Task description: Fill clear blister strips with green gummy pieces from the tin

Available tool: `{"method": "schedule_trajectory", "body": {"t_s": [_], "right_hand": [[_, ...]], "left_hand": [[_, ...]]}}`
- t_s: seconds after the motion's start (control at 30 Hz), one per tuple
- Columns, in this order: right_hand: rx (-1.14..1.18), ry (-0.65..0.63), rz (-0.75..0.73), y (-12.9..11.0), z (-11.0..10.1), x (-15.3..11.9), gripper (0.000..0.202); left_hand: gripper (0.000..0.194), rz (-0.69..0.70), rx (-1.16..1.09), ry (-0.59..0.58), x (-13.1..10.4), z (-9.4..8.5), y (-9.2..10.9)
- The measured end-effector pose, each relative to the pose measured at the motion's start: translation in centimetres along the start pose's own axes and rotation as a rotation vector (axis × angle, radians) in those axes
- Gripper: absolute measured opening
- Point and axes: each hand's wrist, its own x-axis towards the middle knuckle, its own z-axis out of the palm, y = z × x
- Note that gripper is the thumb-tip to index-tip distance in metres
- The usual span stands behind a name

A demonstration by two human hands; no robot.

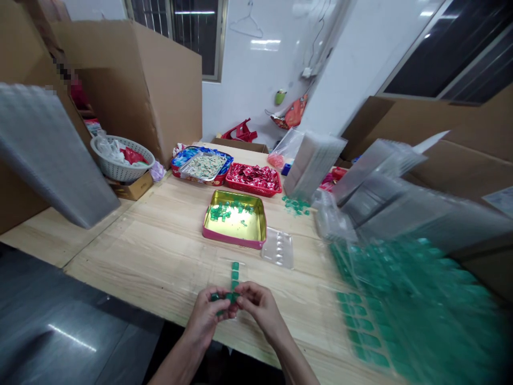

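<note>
Near the front edge of the wooden table, my left hand is closed around small green pieces. My right hand pinches at a green piece beside the left fingertips, and the two hands nearly meet. Just beyond the fingers, a clear plastic tray holds a column of green squares; its lower part is hidden by the hands. Farther back sits a gold-lined tin with loose green pieces inside. An unfilled clear tray lies against the tin's right side.
Filled green trays cover the right side, with stacked clear trays behind. At the back are a red basket, a blue-red tin and scattered green pieces. A white basket and tray stack stand left.
</note>
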Motion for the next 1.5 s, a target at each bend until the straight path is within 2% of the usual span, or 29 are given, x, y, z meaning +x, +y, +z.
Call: {"method": "schedule_trajectory", "body": {"t_s": [0.13,0.27,0.33,0.4,0.47,0.57,0.73,0.83,1.0,1.07,1.17,1.3,1.37,1.5], "right_hand": [[0.025,0.024,-0.01,0.0,0.1,-0.2,0.029],[-0.015,0.019,-0.067,-0.3,0.3,-0.5,0.025],[-0.163,0.06,-0.198,-0.7,0.5,-0.8,0.023],[-0.378,0.106,-0.404,-1.2,0.6,-1.2,0.019],[-0.579,0.099,-0.574,-1.5,0.7,-1.5,0.019],[-0.765,0.045,-0.652,-1.8,0.8,-1.7,0.022],[-0.858,0.046,-0.619,-1.9,1.1,-1.8,0.02],[-0.805,0.024,-0.562,-1.8,1.2,-1.9,0.016],[-0.484,0.018,-0.248,-1.5,0.7,-1.6,0.003],[-0.39,0.018,-0.164,-1.3,0.6,-1.4,0.006],[-0.342,0.051,-0.137,-0.8,0.6,-1.3,0.009],[-0.353,0.098,-0.132,0.0,0.9,-1.4,0.008],[-0.358,0.109,-0.128,0.2,0.9,-1.5,0.007],[-0.34,0.086,-0.125,-0.2,0.8,-1.4,0.008]], "left_hand": [[0.027,0.017,0.008,0.019,0.1,0.1,0.0],[0.026,-0.032,-0.021,-0.001,0.2,0.1,0.1],[0.025,-0.056,-0.051,-0.005,0.3,0.1,0.1],[0.024,-0.07,-0.078,0.008,0.3,0.1,0.1],[0.023,-0.066,-0.079,0.016,0.3,0.1,0.0],[0.019,-0.029,-0.042,0.015,0.4,0.1,-0.2],[0.019,0.03,0.033,0.023,0.2,0.1,-0.4],[0.022,0.043,0.059,0.018,-0.1,0.2,-0.3],[0.031,0.066,-0.001,-0.065,-0.3,0.4,0.0],[0.025,0.09,0.035,-0.058,-0.2,0.4,-0.1],[0.013,0.136,0.114,0.023,0.1,0.5,-0.5],[0.012,0.294,0.256,0.107,0.3,0.5,-0.8],[0.012,0.308,0.288,0.078,0.3,0.4,-0.6],[0.012,0.24,0.29,-0.039,0.4,0.3,-0.2]]}}
